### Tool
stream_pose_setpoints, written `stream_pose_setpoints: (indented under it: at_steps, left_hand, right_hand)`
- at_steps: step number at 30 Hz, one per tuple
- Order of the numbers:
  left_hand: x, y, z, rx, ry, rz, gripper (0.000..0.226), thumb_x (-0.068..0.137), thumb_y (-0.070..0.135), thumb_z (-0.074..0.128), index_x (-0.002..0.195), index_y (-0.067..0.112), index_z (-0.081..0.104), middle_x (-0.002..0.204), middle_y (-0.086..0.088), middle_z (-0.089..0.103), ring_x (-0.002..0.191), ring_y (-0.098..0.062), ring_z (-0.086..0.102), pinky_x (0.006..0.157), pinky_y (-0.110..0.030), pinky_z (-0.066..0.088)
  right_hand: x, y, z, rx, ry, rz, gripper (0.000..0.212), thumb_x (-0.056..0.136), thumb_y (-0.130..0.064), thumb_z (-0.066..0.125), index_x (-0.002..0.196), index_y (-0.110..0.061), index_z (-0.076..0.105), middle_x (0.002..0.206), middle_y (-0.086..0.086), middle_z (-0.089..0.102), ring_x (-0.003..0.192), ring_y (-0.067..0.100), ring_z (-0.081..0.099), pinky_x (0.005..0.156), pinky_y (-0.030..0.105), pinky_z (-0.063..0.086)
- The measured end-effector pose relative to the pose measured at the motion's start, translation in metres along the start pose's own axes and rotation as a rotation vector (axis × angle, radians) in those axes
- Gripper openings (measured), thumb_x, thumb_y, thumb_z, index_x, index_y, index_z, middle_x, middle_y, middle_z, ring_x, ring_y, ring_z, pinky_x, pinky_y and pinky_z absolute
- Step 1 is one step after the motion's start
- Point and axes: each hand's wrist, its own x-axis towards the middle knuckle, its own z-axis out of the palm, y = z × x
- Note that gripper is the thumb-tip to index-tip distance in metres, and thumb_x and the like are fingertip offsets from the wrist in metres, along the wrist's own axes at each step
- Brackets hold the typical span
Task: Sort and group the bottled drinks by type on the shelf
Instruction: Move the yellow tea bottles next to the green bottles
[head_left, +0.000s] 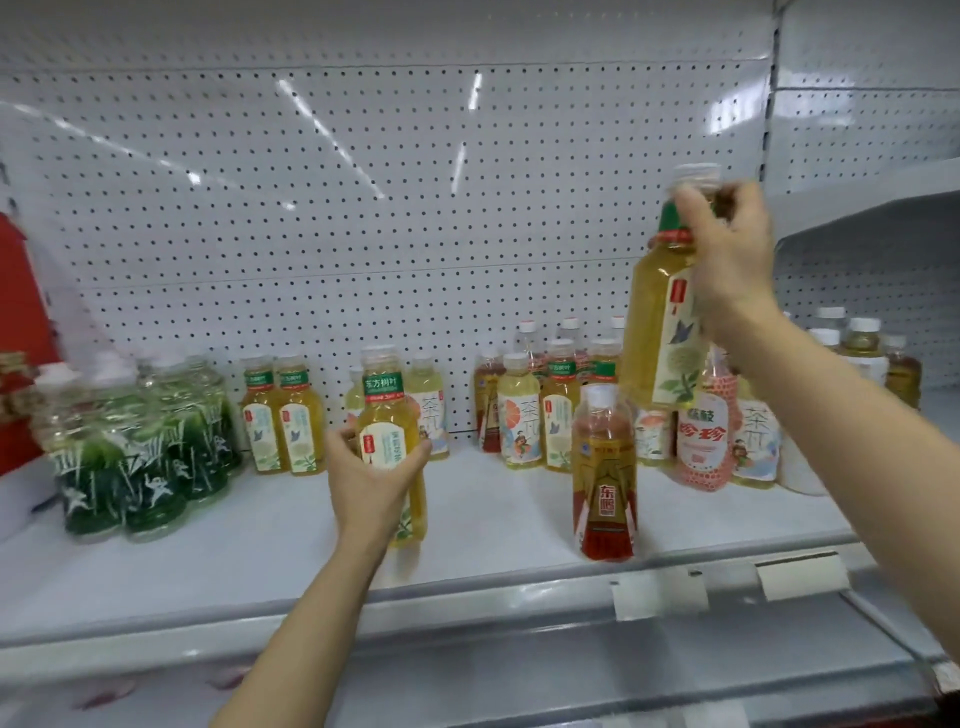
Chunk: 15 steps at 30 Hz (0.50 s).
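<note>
My left hand grips a yellow tea bottle with a green neck band around its body, near the middle of the white shelf. My right hand holds a second yellow tea bottle of the same kind by its neck, lifted high above the shelf on the right. Two matching yellow tea bottles stand at the back left. A red-labelled amber bottle stands alone near the shelf's front.
A cluster of green bottles fills the left of the shelf. Mixed bottles, among them a pink-labelled one, crowd the back right. More bottles stand on the neighbouring shelf at right. A pegboard wall backs the shelf.
</note>
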Motion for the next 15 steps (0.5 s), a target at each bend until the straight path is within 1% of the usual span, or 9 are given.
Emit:
stream_pose_setpoints:
  at_steps: [3,5,8,10,11,13,15]
  left_hand:
    - [0.013,-0.005,-0.025,0.023,0.015,0.018,0.073,0.069,0.029,0.089,0.118,0.025,0.035,0.112,-0.001,0.052,0.095,-0.017,0.059,0.063,-0.017,0.046]
    - [0.025,-0.014,-0.044,0.036,0.032,0.016,0.076,0.067,0.029,0.09,0.118,0.026,0.034,0.114,-0.002,0.052,0.097,-0.018,0.059,0.066,-0.02,0.049]
    - [0.045,-0.034,-0.072,0.075,0.047,0.001,0.081,0.062,0.033,0.092,0.117,0.028,0.034,0.115,-0.003,0.053,0.101,-0.021,0.06,0.078,-0.037,0.058]
    - [0.056,-0.046,-0.09,0.104,0.052,-0.018,0.082,0.06,0.035,0.093,0.117,0.028,0.034,0.116,-0.004,0.052,0.103,-0.023,0.06,0.082,-0.044,0.058]
    - [0.06,-0.051,-0.098,0.117,0.055,-0.023,0.083,0.06,0.036,0.093,0.117,0.028,0.033,0.117,-0.004,0.052,0.104,-0.024,0.06,0.083,-0.045,0.058]
    - [0.068,-0.061,-0.112,0.127,0.053,-0.03,0.083,0.059,0.039,0.092,0.116,0.029,0.032,0.118,-0.005,0.052,0.106,-0.025,0.059,0.083,-0.045,0.057]
    - [0.077,-0.069,-0.124,0.127,0.046,-0.029,0.082,0.06,0.039,0.092,0.116,0.027,0.033,0.118,-0.006,0.052,0.106,-0.025,0.059,0.083,-0.044,0.057]
  right_hand:
    - [-0.018,-0.019,0.026,-0.006,-0.018,-0.021,0.031,0.084,-0.05,0.061,0.099,-0.027,0.048,0.109,0.011,0.062,0.091,0.029,0.069,0.078,0.052,0.057]
    - [-0.028,-0.03,0.045,-0.03,-0.033,-0.055,0.027,0.085,-0.05,0.059,0.096,-0.029,0.047,0.105,0.006,0.062,0.092,0.028,0.068,0.08,0.05,0.056]
    - [-0.044,-0.044,0.073,-0.032,-0.063,-0.076,0.029,0.089,-0.045,0.057,0.103,-0.022,0.047,0.099,0.002,0.061,0.092,0.028,0.068,0.078,0.044,0.058]
    - [-0.057,-0.047,0.095,0.009,-0.097,-0.061,0.028,0.09,-0.043,0.058,0.104,-0.02,0.048,0.102,0.006,0.062,0.09,0.03,0.068,0.077,0.045,0.058]
    - [-0.066,-0.046,0.107,0.018,-0.114,-0.044,0.029,0.09,-0.042,0.058,0.105,-0.019,0.049,0.104,0.009,0.063,0.089,0.03,0.069,0.077,0.046,0.058]
    - [-0.087,-0.038,0.133,0.027,-0.159,0.001,0.037,0.091,-0.042,0.058,0.111,-0.012,0.05,0.104,0.012,0.063,0.084,0.027,0.07,0.074,0.046,0.059]
    - [-0.11,-0.024,0.161,0.005,-0.196,0.045,0.042,0.09,-0.046,0.057,0.112,-0.011,0.049,0.102,0.012,0.063,0.083,0.027,0.069,0.074,0.049,0.058]
